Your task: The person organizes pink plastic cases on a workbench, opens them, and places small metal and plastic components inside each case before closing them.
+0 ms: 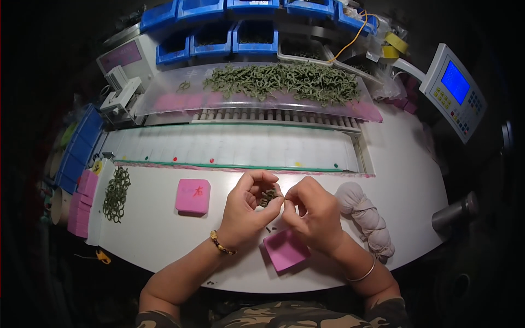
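Camouflage clothing (290,316) lines the near edge of the white table (147,238); its surface gives room left of the hands. Right hand (317,216) pinches its fingertips together, any held piece hidden. Pink tray (287,252) sits just nearside. Left hand (240,212), half-curled, holds small dark-green pieces (268,198) mid-table.
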A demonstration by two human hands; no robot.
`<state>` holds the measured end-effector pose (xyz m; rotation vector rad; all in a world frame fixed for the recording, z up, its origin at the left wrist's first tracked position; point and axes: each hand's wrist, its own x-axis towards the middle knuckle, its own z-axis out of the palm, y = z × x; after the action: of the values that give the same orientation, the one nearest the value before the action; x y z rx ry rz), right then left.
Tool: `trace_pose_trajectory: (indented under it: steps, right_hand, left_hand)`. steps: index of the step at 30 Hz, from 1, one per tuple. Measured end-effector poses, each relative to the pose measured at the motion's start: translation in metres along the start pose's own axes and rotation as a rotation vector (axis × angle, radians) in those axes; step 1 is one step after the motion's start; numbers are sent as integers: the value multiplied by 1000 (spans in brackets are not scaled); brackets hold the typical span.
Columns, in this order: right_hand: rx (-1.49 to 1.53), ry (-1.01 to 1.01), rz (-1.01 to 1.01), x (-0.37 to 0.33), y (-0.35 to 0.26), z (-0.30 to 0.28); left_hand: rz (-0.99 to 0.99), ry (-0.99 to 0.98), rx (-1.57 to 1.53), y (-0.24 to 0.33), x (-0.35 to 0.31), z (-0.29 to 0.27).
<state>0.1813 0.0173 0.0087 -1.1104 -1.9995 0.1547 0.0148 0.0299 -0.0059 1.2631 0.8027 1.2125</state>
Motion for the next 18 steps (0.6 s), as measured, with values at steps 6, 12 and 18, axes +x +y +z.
trace_pose_trajectory:
  steps: [6,12,18]
  right_hand:
    - [1109,-363,781,5,10,-13]
    - [1238,-443,926,6,25,-20]
    - [731,-266,642,2,25,-18]
  left_hand:
    - [392,-49,272,-12,-3,-1]
    - [552,-42,366,-16,0,-5]
    - [262,-33,199,-10,2,-4]
